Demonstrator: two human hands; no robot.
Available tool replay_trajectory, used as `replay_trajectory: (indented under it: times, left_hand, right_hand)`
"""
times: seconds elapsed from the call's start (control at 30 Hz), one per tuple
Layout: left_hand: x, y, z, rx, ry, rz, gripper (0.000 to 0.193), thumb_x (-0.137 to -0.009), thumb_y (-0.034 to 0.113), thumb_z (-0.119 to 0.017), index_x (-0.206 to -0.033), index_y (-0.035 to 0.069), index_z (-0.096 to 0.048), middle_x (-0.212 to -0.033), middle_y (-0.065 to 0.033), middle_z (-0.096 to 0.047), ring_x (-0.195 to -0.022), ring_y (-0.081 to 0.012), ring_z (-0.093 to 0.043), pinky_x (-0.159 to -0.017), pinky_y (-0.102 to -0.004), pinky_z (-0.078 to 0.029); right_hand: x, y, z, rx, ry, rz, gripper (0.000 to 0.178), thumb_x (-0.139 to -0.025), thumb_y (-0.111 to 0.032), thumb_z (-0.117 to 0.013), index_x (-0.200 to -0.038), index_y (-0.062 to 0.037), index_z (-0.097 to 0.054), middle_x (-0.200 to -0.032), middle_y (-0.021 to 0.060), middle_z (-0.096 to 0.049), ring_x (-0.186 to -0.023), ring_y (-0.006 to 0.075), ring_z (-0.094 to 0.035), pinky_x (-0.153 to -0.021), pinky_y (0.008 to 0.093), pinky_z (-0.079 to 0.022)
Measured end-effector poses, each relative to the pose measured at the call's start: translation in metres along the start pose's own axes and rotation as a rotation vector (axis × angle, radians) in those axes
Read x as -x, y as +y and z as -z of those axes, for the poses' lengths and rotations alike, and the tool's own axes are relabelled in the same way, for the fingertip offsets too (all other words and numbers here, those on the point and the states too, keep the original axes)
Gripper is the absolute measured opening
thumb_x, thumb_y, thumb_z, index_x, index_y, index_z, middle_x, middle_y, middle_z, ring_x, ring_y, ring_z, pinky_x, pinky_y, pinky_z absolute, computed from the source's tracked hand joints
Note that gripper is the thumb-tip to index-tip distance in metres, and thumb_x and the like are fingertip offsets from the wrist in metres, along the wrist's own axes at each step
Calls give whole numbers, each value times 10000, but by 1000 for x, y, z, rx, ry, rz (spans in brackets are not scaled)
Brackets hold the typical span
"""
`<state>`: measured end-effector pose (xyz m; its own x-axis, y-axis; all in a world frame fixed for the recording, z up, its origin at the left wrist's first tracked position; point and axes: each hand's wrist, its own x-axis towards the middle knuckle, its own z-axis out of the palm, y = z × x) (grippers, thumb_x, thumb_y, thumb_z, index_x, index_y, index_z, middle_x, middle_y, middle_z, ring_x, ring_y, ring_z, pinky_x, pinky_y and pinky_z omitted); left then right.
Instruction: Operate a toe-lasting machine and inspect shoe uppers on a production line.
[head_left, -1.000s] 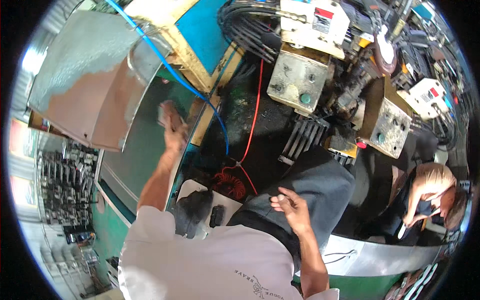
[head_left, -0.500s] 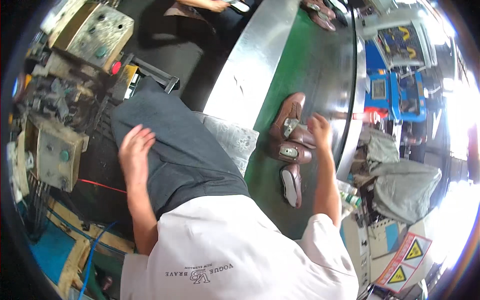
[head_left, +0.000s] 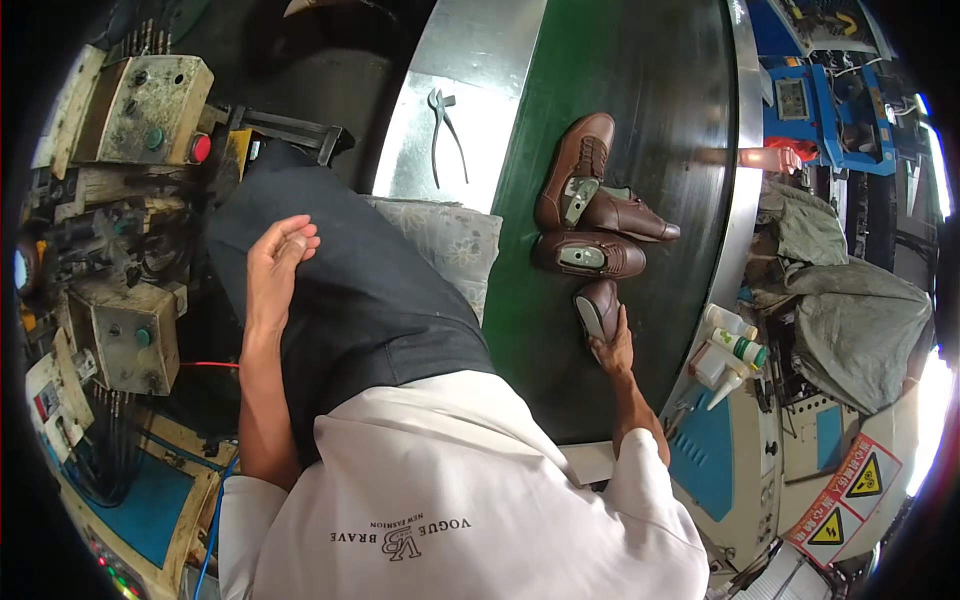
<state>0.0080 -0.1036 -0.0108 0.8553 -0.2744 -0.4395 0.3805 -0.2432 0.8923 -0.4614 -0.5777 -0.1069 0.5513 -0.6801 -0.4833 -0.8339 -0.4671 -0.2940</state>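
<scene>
My right hand (head_left: 616, 350) grips a brown leather shoe (head_left: 598, 302) by its near end, and the pale underside of the shoe shows. Farther up the green belt lie more brown shoes: a laced one (head_left: 580, 160) with a metal-plated shoe last in it, another (head_left: 630, 217) pointing right, and a third (head_left: 610, 255) lying crosswise with a last inside. Over my dark-clad thigh hovers my left hand (head_left: 280, 255), empty, its fingers loosely bent.
Pliers (head_left: 440, 135) lie on the metal ledge (head_left: 400, 165) left of the belt (head_left: 540, 360). Grimy control boxes (head_left: 125, 340) with buttons stand at the left. Bottles (head_left: 735, 350), grey cloths (head_left: 850, 320) and a blue machine (head_left: 820, 110) are beyond the belt's right rail.
My right hand has come down and back onto the nearest shoe and taken hold of it. My left hand's fingers have bent inward. The view has shifted, bringing the pliers into sight.
</scene>
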Motion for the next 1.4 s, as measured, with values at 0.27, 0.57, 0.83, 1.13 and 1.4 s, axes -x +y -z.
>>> replay_trajectory:
  times: [0.27, 0.57, 0.83, 1.13, 1.4]
  left_hand:
    - [10, 19, -102, 127, -562, -35, 524, -1058, 97, -690, -1550, -15, -547, -1377, -160, -672, -1234, -215, -701, -1084, -350, -554]
    - [21, 51, -127, 165, 6, -370, 648, -1090, 367, -705, -1550, -44, -510, -1281, -188, -712, -1247, -217, -668, -1018, -357, -548]
    - [62, -10, -1, 558, 179, -411, 639, -1145, 324, -610, -1646, -36, -442, -1509, -81, -602, -1309, -136, -563, -1145, -309, -436]
    - [88, 12, 87, 202, 228, -381, 576, -1075, 311, -716, -1562, 30, -588, -1520, -127, -638, -1390, -197, -577, -1194, -368, -433]
    - [64, 14, 74, 1, 288, -562, 468, -1054, 255, -738, -1453, 30, -643, -1374, -139, -653, -1315, -274, -622, -1143, -393, -476]
  right_hand:
    - [54, -120, 9, -760, -127, 12, 865, -899, -99, -859, -1637, 24, -427, -1536, 187, -604, -1407, 289, -596, -1213, 412, -444]
    - [-6, -431, 33, -1024, -428, 556, 666, -1155, -317, -578, -1676, 46, -376, -1593, 182, -539, -1454, 244, -500, -1237, 379, -376]
    - [12, -518, -16, -661, -790, 795, 805, -1136, -511, -550, -1659, 81, -391, -1611, 255, -528, -1507, 340, -482, -1263, 435, -355]
    - [69, -557, -25, -224, -730, 1209, 763, -1061, -292, -730, -1659, 48, -399, -1604, 296, -532, -1532, 410, -487, -1282, 476, -353]
    - [72, -592, -41, -314, -570, 1206, 705, -958, -173, -799, -1574, 33, -524, -1559, 250, -588, -1431, 429, -512, -1222, 491, -401]
